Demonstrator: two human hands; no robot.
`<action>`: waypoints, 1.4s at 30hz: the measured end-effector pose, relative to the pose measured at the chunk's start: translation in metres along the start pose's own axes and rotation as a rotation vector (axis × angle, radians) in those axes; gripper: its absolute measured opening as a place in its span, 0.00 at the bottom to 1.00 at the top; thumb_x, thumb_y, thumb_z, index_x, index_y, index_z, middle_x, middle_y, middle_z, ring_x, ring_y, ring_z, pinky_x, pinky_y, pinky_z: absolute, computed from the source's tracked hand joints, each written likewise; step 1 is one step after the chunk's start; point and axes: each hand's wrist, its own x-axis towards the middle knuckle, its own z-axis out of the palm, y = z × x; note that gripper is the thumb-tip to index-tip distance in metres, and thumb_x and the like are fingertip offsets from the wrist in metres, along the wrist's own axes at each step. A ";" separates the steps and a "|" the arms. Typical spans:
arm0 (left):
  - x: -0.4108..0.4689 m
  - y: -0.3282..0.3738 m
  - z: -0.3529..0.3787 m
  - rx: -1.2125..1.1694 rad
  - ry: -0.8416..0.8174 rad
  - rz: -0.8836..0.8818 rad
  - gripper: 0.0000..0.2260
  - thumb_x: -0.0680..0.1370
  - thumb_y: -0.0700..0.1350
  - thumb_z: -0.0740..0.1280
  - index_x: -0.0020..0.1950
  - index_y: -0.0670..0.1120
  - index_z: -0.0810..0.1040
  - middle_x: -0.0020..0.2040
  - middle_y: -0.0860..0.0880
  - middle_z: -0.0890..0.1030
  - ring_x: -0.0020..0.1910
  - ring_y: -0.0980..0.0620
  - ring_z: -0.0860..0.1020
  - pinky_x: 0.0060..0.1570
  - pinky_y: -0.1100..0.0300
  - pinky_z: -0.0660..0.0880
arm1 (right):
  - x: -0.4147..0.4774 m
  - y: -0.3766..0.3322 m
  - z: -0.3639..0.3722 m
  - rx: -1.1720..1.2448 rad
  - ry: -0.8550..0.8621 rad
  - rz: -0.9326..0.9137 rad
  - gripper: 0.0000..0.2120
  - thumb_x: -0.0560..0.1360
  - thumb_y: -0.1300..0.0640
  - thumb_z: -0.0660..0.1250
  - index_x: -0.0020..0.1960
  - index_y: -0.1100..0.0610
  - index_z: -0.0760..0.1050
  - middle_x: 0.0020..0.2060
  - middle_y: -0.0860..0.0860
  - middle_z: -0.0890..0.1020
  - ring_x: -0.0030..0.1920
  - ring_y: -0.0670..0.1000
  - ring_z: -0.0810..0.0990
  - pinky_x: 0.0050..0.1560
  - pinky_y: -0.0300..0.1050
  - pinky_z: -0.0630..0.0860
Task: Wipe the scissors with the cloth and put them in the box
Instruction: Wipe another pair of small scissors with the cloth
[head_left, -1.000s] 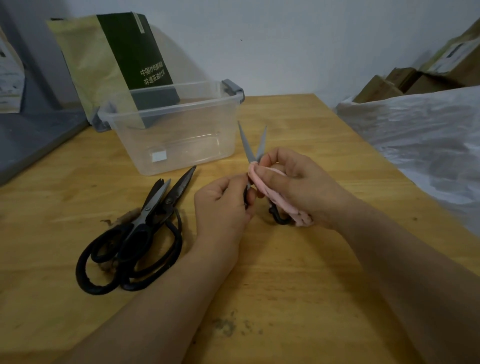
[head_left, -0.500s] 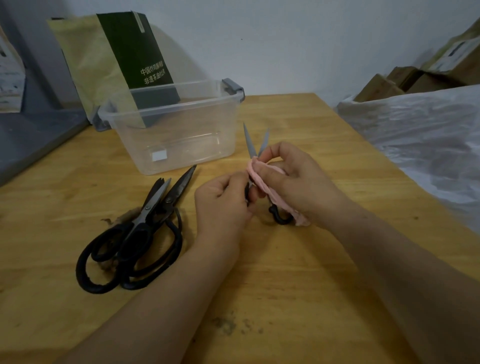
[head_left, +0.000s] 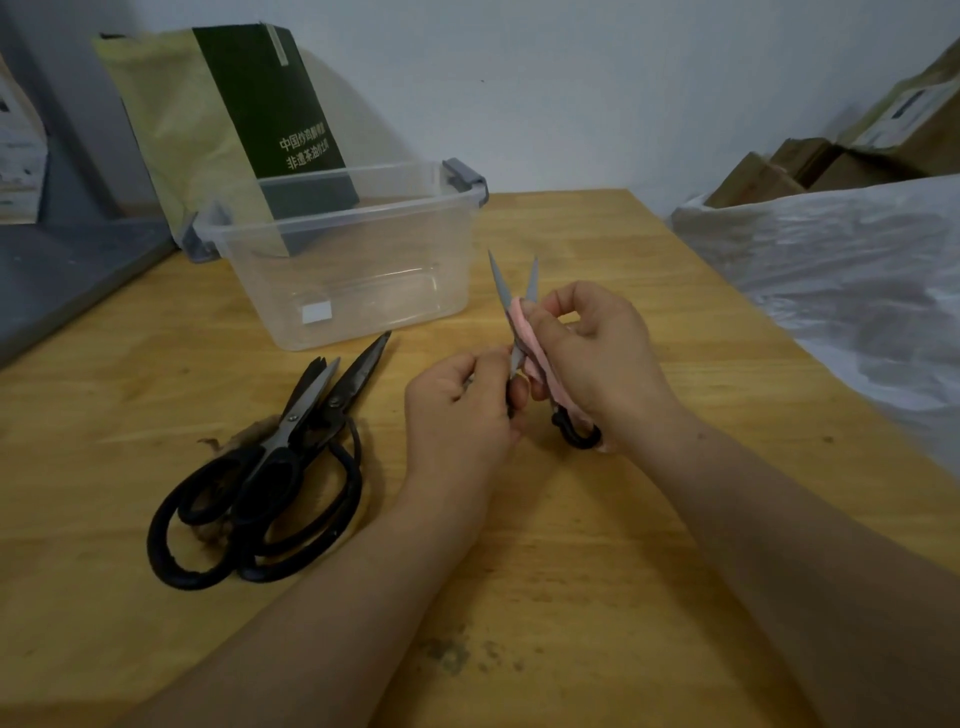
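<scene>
**Small scissors mid-wipe, box waiting empty-looking behind**

The wooden desk (head_left: 623, 545) carries everything. A crinkled white plastic sheet (head_left: 831, 291) lies along its right edge. At the back stands the clear box (head_left: 395, 270), lid off, grey latches at its ends, with a green-and-yellow bag (head_left: 249, 104) leaning behind it. I can see no scissors inside it.

Two pairs of large black scissors (head_left: 291, 452) lie stacked on the desk, left of the arms. Their handles point toward the person and their tips toward the box.

The left grip (head_left: 457, 415) has its fingers curled and pinches the small scissors (head_left: 500, 283) low down, about where blades meet handle. The right grip (head_left: 597, 358) is closed round the pink cloth (head_left: 522, 325), pressing it against the blades from the right.

The small scissors sit between the two grips, raised off the desk just in front of the box. Their grey blades are slightly parted and point up and away, and one black handle loop shows under the right grip.

They look light and stiff, with slick metal and sharp tips, so the handle end is likely the safe place to hold. The cloth looks soft and limp and should fold round the blade, padding the fingers. The large pairs look heavier and are probably best lifted by their loops.
</scene>
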 end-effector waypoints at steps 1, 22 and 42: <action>0.000 0.001 -0.001 -0.009 0.003 -0.010 0.15 0.80 0.40 0.61 0.32 0.43 0.75 0.28 0.47 0.73 0.21 0.58 0.66 0.19 0.69 0.62 | 0.000 -0.001 -0.001 0.034 -0.002 0.029 0.10 0.77 0.50 0.65 0.43 0.56 0.71 0.22 0.50 0.78 0.22 0.48 0.75 0.25 0.38 0.69; 0.000 0.004 -0.010 -0.024 -0.026 0.023 0.12 0.79 0.41 0.62 0.37 0.40 0.77 0.28 0.46 0.73 0.19 0.55 0.64 0.18 0.66 0.59 | -0.007 -0.012 -0.026 0.165 -0.178 0.060 0.14 0.72 0.53 0.72 0.33 0.63 0.80 0.27 0.58 0.79 0.22 0.52 0.72 0.24 0.38 0.72; 0.005 0.001 -0.020 0.152 -0.269 -0.021 0.08 0.73 0.43 0.70 0.45 0.38 0.82 0.25 0.47 0.75 0.22 0.54 0.69 0.24 0.64 0.67 | -0.001 -0.012 -0.045 0.049 -0.408 0.141 0.08 0.72 0.56 0.70 0.43 0.62 0.83 0.35 0.59 0.84 0.34 0.52 0.80 0.37 0.43 0.78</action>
